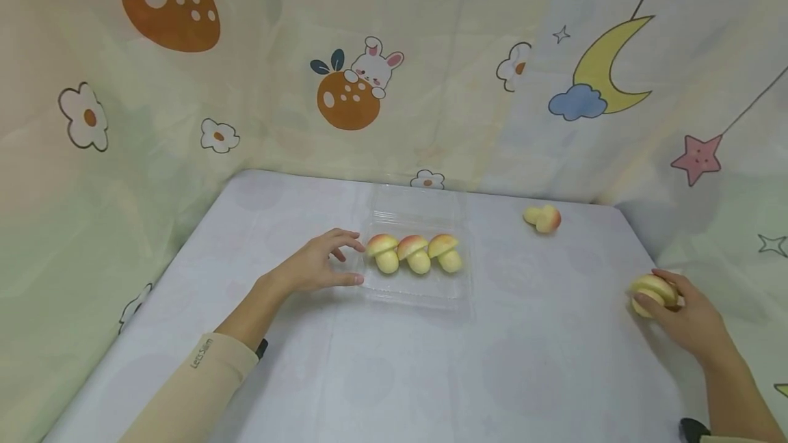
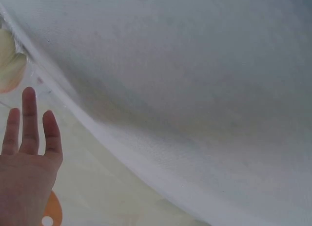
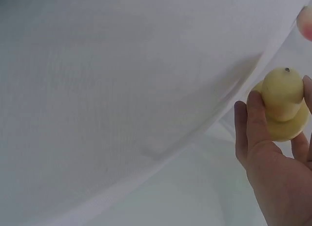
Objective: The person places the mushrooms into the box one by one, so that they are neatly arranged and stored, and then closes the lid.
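Observation:
In the head view, a clear plastic container (image 1: 406, 290) lies at mid-table with three yellow, red-tinged toy mushrooms (image 1: 418, 264) in a row inside. My left hand (image 1: 315, 266) is at the container's left side, fingers and thumb spread and fingertips right at its edge. In the left wrist view the fingers of this hand (image 2: 27, 153) are extended, near a partly visible mushroom (image 2: 10, 65). Over the table's right edge, my right hand (image 1: 698, 323) grips another toy mushroom (image 1: 649, 287) between thumb and fingers. The right wrist view shows this mushroom's rounded pale stem (image 3: 282, 92) up close.
One more toy mushroom (image 1: 544, 218) lies on its side near the back right of the white-covered table (image 1: 523, 361). A patterned cloth (image 1: 455, 53) with rabbits, flowers and a moon hangs behind and beside the table.

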{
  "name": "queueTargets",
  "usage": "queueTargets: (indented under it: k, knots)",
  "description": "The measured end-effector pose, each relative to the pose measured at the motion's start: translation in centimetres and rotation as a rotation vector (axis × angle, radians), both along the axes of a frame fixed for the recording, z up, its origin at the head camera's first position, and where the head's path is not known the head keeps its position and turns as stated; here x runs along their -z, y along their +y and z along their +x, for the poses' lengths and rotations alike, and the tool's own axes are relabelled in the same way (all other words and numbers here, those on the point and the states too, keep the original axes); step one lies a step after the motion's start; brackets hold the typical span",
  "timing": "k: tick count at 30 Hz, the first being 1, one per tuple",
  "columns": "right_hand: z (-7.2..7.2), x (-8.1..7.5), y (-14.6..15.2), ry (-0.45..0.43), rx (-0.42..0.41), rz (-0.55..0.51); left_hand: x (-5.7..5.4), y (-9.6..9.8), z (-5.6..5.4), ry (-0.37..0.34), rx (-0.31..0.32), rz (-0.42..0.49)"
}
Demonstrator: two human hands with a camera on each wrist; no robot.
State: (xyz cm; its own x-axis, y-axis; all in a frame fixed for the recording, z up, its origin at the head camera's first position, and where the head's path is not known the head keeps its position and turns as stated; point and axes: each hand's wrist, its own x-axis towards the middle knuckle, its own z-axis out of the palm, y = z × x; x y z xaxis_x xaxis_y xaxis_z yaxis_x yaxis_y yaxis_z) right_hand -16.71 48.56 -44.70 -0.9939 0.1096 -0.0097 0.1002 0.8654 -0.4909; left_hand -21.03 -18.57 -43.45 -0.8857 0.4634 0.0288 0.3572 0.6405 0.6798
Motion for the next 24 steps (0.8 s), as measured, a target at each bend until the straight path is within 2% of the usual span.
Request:
queueTargets:
  k: [3,10,19,24]
  knots:
    - [0.1,-0.2,-0.4,-0.005,0.008,-0.045,0.1,0.0,0.0,0.001,0.001,0.001]
    - [0.3,-0.3,-1.3,0.046,-0.036,-0.15,0.2,-0.1,-0.1,0.012,0.005,-0.003]
    - [0.2,-0.7,-2.7,0.096,-0.082,-0.193,0.2,-0.1,0.0,0.009,0.006,-0.002]
    - [0.2,-1.2,-3.4,0.128,-0.134,-0.254,0.2,-0.1,0.0,0.003,0.002,-0.006]
